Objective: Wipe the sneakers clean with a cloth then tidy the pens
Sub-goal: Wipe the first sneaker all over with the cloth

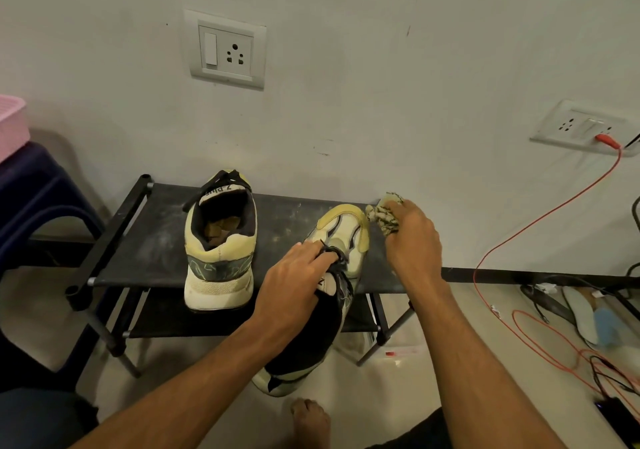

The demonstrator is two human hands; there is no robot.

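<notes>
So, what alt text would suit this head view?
A right hand holds a cloth by the toe of a sneaker gripped by the left hand, its toe on a black rack. A second sneaker stands alongside.

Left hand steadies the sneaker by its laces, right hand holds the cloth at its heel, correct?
No. The head view shows the right hand holding the cloth at the toe of the sneaker, not its heel; the left hand is at the laces.

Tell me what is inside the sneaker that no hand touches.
Inside the sneaker a dark lining and something brownish at the bottom show. The toe end is hidden under the tongue.
</notes>
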